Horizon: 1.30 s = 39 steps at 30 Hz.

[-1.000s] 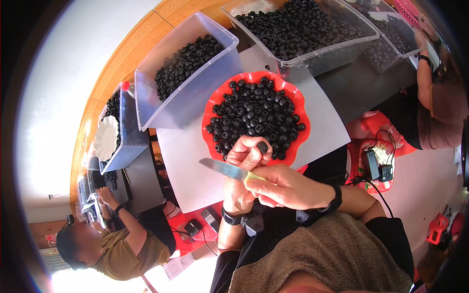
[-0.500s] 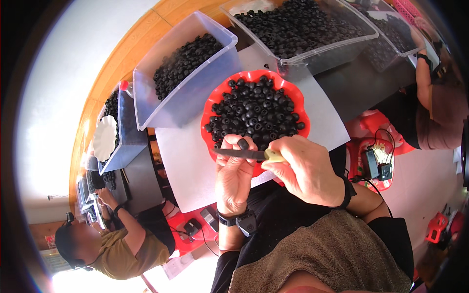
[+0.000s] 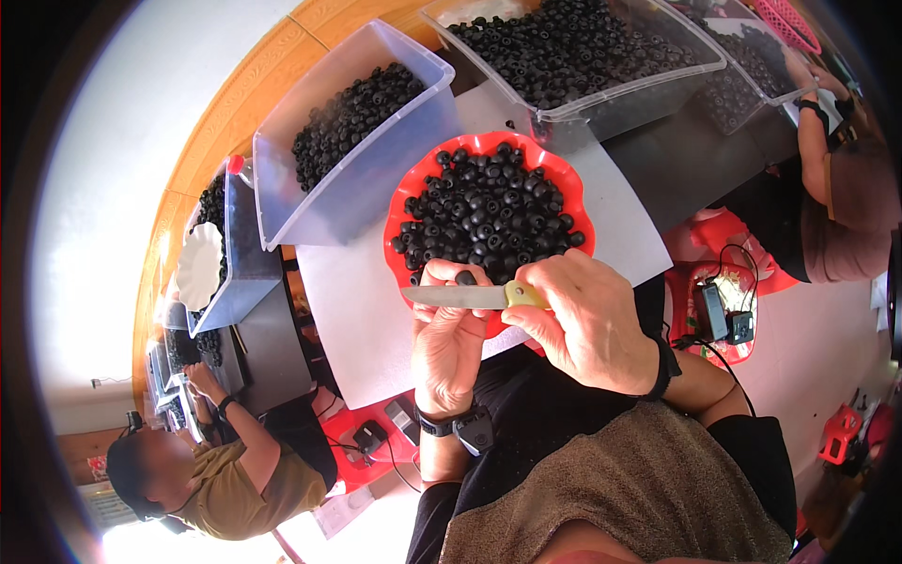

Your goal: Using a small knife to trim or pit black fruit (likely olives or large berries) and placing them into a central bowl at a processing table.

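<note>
My left hand [image 3: 445, 338] pinches one small black ring-shaped rubber part [image 3: 465, 278] between thumb and fingers. Wrapped round the yellow handle of a knife [image 3: 460, 297] is my right hand [image 3: 587, 324]. The blade points left, passing across the left fingers just below the held part, its flat side catching the light. Whether the edge touches the part I cannot tell. Right beyond both hands stands a red scalloped bowl [image 3: 575, 197], heaped with black rubber parts [image 3: 489, 202] like the held one.
Behind the bowl are a translucent bin [image 3: 319, 211] and a wider clear bin [image 3: 648, 91], both holding black parts. White paper [image 3: 343, 320] covers the table under the bowl. A co-worker [image 3: 254, 470] sits at the left; another person's arm [image 3: 816, 155] shows at the right.
The knife blade has turned, so its flat side now looks bright instead of dark. Both hands stay nearly in place, with the part still pinched in the left.
</note>
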Available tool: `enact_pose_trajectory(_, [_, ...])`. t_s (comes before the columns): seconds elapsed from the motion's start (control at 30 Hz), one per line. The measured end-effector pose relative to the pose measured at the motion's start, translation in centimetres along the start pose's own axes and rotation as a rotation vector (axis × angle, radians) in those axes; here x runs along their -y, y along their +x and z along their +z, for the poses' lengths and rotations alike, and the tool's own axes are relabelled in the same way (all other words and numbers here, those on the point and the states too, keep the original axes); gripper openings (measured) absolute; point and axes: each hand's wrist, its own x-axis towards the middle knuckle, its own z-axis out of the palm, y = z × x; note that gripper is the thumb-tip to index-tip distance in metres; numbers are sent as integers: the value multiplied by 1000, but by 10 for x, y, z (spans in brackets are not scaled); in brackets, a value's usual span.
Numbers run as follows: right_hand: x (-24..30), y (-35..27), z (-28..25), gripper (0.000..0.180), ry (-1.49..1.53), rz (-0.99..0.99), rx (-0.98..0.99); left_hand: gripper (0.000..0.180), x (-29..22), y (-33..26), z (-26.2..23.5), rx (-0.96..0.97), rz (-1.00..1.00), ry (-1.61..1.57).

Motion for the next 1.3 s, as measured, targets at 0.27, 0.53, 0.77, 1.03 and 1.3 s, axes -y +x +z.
enact_pose_trajectory(0.27, [-2,1,0,31,-32,-9,-6,20,-1,-1,-2,-41,-5,-51])
enact_pose_trajectory(0.53, [-5,2,0,31,-55,-5,46,20,-2,-1,-5,-35,-6,-49])
enact_pose_trajectory(0.77, [-10,3,-2,31,-103,12,27,16,-3,0,-4,-80,-8,-14])
enact_pose_trajectory(1.03, [-7,4,-4,29,-97,-1,3,14,-4,4,-6,-23,-135,-213])
enact_pose_trajectory(1.3, [-13,4,-8,21,355,215,62,9,-5,6,0,-44,-142,-241])
